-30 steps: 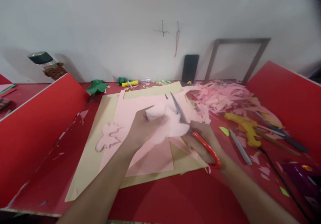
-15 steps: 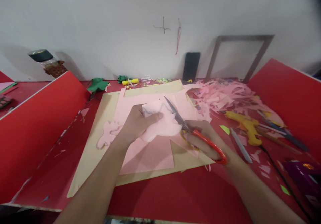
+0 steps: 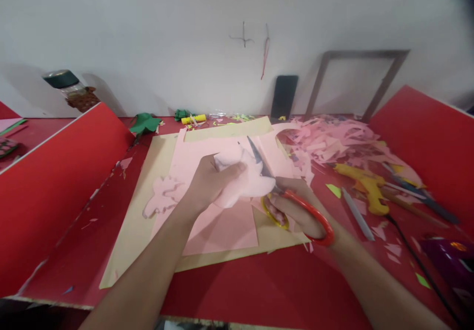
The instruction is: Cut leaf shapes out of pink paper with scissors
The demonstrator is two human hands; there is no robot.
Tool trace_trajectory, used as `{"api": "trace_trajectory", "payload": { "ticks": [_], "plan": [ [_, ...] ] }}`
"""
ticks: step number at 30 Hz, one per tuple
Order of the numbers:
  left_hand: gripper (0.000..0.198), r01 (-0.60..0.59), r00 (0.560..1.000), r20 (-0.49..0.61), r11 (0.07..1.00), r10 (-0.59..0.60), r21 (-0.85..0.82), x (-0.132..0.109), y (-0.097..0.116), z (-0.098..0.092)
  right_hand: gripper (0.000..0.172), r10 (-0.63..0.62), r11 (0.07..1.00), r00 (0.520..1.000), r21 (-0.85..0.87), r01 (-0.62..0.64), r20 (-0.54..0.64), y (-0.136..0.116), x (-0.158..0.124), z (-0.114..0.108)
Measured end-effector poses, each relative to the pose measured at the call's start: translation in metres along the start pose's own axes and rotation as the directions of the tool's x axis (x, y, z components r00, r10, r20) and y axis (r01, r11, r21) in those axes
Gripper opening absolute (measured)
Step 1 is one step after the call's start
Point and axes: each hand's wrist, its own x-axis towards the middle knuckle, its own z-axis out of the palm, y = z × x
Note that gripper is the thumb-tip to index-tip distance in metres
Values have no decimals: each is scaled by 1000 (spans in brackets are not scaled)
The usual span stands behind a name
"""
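Note:
My left hand point(image 3: 213, 179) pinches a pale pink paper cutout point(image 3: 244, 179) with scalloped edges, thumb on top. My right hand point(image 3: 296, 206) grips scissors point(image 3: 309, 211) with one red and one yellow handle loop. The dark blades point up and away, against the cutout's right edge. Beneath lie pink paper sheets point(image 3: 225, 231) on a large cream sheet point(image 3: 128, 221). Another pink cutout point(image 3: 163, 194) rests left of my left hand.
Pink paper scraps point(image 3: 329, 137) are heaped at the back right, near a yellow glue gun point(image 3: 365, 184) and a grey pen-like tool point(image 3: 357, 214). Red panels point(image 3: 62, 187) flank the work area. A phone point(image 3: 284, 96) leans on the wall beside an empty frame point(image 3: 318, 81).
The held cutout has shifted slightly right and turned. The scissors' yellow loop is lower and more visible, with the loops further apart.

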Motion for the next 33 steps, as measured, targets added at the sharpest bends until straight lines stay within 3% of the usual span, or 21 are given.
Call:
{"api": "trace_trajectory", "payload": {
  "ticks": [9,14,20,28,33],
  "plan": [
    [19,-94,995,-10,995,94,-22,-1,-2,3,11,-13,979,1000,203,10,10,5,1,13],
    [20,-107,994,7,994,107,3,-3,-2,7,14,3,964,1000,265,-4,2,12,2,15],
    [19,-63,997,38,994,60,85,-3,1,2,19,-14,995,999,93,19,-48,-1,0,3],
    [19,-47,994,109,987,30,156,-3,8,-12,24,-48,994,999,-100,50,25,-10,0,-16],
    [22,23,985,163,976,-60,217,-1,11,-21,6,-20,996,994,-83,29,107,-12,-1,-24]
  ]
}}
